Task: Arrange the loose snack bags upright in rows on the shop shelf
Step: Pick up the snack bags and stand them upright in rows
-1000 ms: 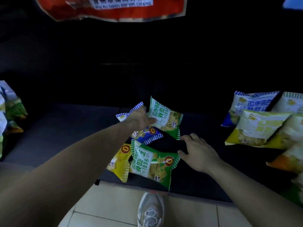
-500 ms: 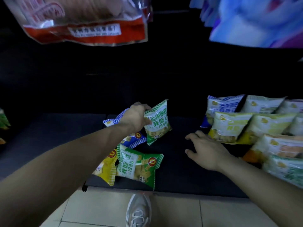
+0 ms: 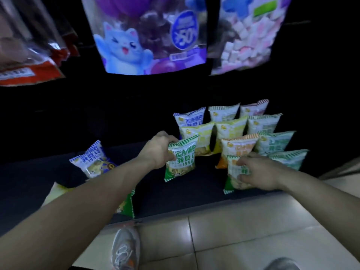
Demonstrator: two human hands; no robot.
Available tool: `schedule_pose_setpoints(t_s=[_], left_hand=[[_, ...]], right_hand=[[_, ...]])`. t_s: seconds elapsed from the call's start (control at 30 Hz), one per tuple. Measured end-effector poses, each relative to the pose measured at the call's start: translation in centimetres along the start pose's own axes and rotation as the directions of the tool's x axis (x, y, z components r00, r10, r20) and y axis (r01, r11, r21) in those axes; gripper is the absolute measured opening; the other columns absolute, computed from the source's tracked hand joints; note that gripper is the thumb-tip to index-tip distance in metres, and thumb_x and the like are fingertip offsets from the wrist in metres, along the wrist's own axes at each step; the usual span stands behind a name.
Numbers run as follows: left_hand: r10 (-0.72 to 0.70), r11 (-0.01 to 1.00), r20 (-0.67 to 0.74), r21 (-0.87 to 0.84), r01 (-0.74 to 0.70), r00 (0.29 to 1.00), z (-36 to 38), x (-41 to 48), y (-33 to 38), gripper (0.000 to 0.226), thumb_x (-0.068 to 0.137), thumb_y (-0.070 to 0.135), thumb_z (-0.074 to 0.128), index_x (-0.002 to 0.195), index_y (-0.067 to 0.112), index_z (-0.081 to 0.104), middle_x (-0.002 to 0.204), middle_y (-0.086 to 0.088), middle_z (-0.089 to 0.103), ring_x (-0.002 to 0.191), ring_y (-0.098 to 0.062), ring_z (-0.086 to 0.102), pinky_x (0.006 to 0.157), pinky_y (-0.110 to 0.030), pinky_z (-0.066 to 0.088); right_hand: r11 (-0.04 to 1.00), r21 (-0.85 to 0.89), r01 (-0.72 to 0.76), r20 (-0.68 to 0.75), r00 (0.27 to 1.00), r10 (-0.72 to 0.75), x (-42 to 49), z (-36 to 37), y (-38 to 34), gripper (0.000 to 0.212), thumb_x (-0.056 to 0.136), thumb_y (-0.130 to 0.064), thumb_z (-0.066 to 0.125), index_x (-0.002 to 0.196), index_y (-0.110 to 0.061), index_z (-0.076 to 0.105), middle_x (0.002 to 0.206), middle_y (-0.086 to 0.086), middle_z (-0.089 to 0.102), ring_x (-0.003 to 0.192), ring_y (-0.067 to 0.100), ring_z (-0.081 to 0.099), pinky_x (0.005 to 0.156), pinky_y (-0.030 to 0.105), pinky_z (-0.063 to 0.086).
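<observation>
Snack bags going up in rows, one green one mid-placement.

Left hand is pinching the top corner of a green-and-white foil snack bag, holding it upright just in front of the yellow bag at the left end of the standing rows, toward the dark shelf's right side. Right hand is wrapped around another green foil bag at the shelf's front edge, propping it up. Risk as I see it: these puffy bags look tippy, so letting go too fast or bumping the orange bag could domino the rows. Also a blue-and-white bag and others lie flat at the left, unsorted.
</observation>
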State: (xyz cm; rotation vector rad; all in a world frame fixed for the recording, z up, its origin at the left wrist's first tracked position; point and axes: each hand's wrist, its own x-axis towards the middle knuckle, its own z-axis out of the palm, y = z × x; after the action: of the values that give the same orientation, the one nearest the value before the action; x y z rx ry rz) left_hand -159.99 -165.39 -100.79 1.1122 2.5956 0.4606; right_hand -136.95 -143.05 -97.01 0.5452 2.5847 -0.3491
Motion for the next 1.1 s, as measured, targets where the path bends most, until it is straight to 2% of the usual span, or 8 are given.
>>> schedule_pose_setpoints(t_s=[0.23, 0.37, 0.53, 0.7, 0.87, 1.1], left_hand=[[-0.064, 0.997, 0.003, -0.051, 0.065, 0.998, 5.8, 3.0, 3.7, 0.061, 0.073, 0.023, 0.084, 0.128, 0.028, 0.057, 0.134, 0.004, 0.042, 0.117, -0.019, 0.050, 0.082, -0.022, 0.039], [-0.080, 0.992, -0.007, -0.098, 0.079, 0.997, 7.7, 4.2, 4.4, 0.058, 0.075, 0.015, 0.081, 0.126, 0.026, 0.057, 0.133, 0.002, 0.043, 0.118, -0.020, 0.049, 0.086, -0.022, 0.039], [-0.059, 0.992, -0.066, -0.114, 0.052, 0.996, 8.0, 5.2, 4.8, 0.054, 0.076, 0.007, 0.079, 0.123, 0.023, 0.059, 0.130, 0.001, 0.048, 0.117, -0.022, 0.049, 0.086, -0.026, 0.042], [0.000, 0.999, -0.065, 0.034, 0.002, 0.998, 7.9, 4.8, 5.1, 0.055, 0.080, 0.016, 0.076, 0.129, 0.027, 0.053, 0.133, 0.004, 0.048, 0.119, -0.023, 0.043, 0.088, -0.036, 0.046], [0.050, 0.975, -0.025, 0.219, -0.043, 0.998, 7.2, 4.3, 5.3, 0.061, 0.084, 0.025, 0.070, 0.139, 0.028, 0.044, 0.138, 0.003, 0.049, 0.119, -0.024, 0.043, 0.096, -0.039, 0.042], [0.017, 0.960, 0.127, 0.276, -0.051, 0.992, 5.3, 3.3, 5.6, 0.078, 0.083, 0.037, 0.068, 0.149, 0.027, 0.028, 0.149, 0.000, 0.039, 0.132, -0.025, 0.034, 0.105, -0.040, 0.037]], right_hand=[[0.995, 0.077, -0.057, 0.022, 0.998, 0.055, -0.8, 0.4, 5.1, 0.064, 0.090, -0.057, 0.056, 0.144, -0.025, 0.042, 0.142, 0.003, 0.040, 0.122, 0.022, 0.047, 0.091, 0.032, 0.042], [0.992, 0.100, -0.079, 0.018, 0.997, 0.077, -0.7, 0.4, 6.5, 0.061, 0.090, -0.056, 0.057, 0.142, -0.026, 0.043, 0.140, 0.003, 0.041, 0.111, 0.019, 0.048, 0.082, 0.030, 0.039], [0.993, 0.078, -0.083, 0.036, 0.996, 0.081, -0.2, 0.8, 6.7, 0.060, 0.092, -0.055, 0.055, 0.143, -0.027, 0.041, 0.141, 0.004, 0.039, 0.120, 0.022, 0.046, 0.082, 0.030, 0.037], [0.996, 0.058, -0.072, 0.050, 0.996, 0.069, 0.2, 0.9, 6.1, 0.060, 0.092, -0.054, 0.054, 0.144, -0.027, 0.040, 0.144, 0.005, 0.037, 0.125, 0.023, 0.044, 0.088, 0.032, 0.040], [0.999, 0.031, -0.039, 0.052, 0.998, 0.038, 0.5, 0.9, 5.1, 0.062, 0.092, -0.054, 0.054, 0.145, -0.026, 0.038, 0.145, 0.005, 0.037, 0.127, 0.025, 0.042, 0.086, 0.032, 0.039], [1.000, -0.005, -0.001, 0.029, 1.000, 0.001, 0.7, -0.1, 2.5, 0.061, 0.092, -0.053, 0.053, 0.145, -0.026, 0.039, 0.148, 0.005, 0.034, 0.130, 0.027, 0.042, 0.093, 0.035, 0.041]])
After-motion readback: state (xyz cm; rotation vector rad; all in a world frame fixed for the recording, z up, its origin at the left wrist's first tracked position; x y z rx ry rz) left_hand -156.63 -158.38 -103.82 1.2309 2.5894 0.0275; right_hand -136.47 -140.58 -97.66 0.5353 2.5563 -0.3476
